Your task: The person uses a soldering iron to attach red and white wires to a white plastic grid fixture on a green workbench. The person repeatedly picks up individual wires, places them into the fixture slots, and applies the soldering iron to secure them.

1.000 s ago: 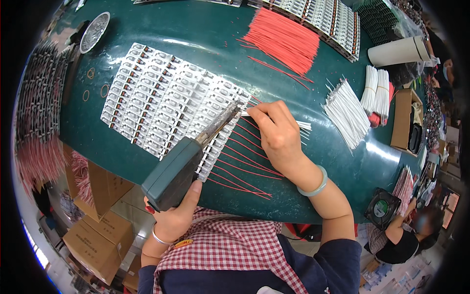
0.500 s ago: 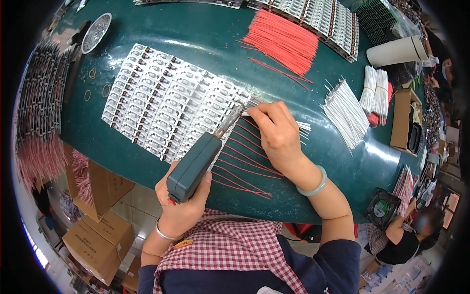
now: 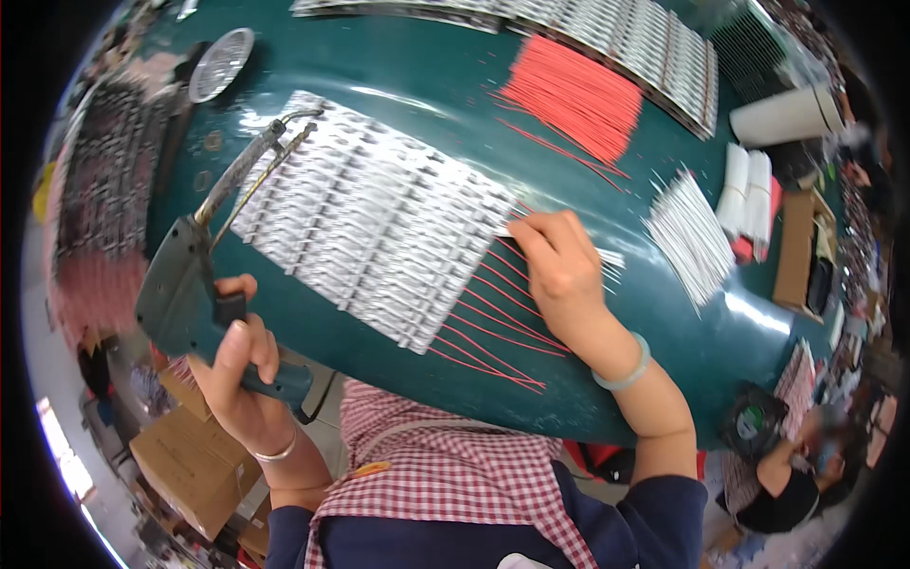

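Observation:
A dark green soldering gun (image 3: 175, 284) is in my left hand (image 3: 242, 379), whose fingers wrap its handle at the trigger. Its metal tip, with a thin tube beside it, points up over the far left part of a panel of small silvery parts (image 3: 379, 209). At the panel's right edge my right hand (image 3: 569, 270) is closed in a pinch on white wires (image 3: 609, 268); their ends stick out beyond the hand. Several thin red wires (image 3: 493, 327) run from that edge toward me, below my right hand. The exact wire end at my fingertips is hard to make out.
Beyond the panel lie a pile of red wires (image 3: 573, 95) and more panels (image 3: 616, 47). White wires (image 3: 692, 237), a white cylinder (image 3: 782, 116) and a cardboard box (image 3: 801, 251) stand right. A clear dish (image 3: 221, 64) and stacked wired panels (image 3: 100, 209) are left.
The soldering gun has swung left and up from the panel's right edge, turning its side into view. My right hand keeps its pinch at that edge. The whole view has shifted slightly.

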A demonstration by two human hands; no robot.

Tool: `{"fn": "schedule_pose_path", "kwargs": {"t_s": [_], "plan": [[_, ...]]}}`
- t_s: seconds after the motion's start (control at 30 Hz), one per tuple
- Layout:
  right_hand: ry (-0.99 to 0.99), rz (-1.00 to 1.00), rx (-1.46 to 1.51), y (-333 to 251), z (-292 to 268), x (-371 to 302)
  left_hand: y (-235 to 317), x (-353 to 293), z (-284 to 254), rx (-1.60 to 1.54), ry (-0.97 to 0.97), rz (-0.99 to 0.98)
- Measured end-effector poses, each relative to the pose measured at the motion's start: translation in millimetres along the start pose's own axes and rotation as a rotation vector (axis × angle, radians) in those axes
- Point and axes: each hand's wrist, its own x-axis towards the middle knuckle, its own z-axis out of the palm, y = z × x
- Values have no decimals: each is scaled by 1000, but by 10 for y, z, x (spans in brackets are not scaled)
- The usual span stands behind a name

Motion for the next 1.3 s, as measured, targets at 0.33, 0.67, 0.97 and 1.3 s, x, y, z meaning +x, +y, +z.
{"fn": "schedule_pose_path", "kwargs": {"t_s": [0.33, 0.67, 0.97, 1.3], "plan": [[12, 48, 49, -43, 18, -11, 616, 1034, -21, 376, 208, 822], [117, 16, 0, -6, -43, -11, -115, 1265, -286, 147, 128, 75], [132, 1, 34, -84, 38, -55, -357, -313, 74, 197, -113, -194], [101, -30, -9, -55, 101, -108, -583, -633, 141, 679, -386, -42]]}}
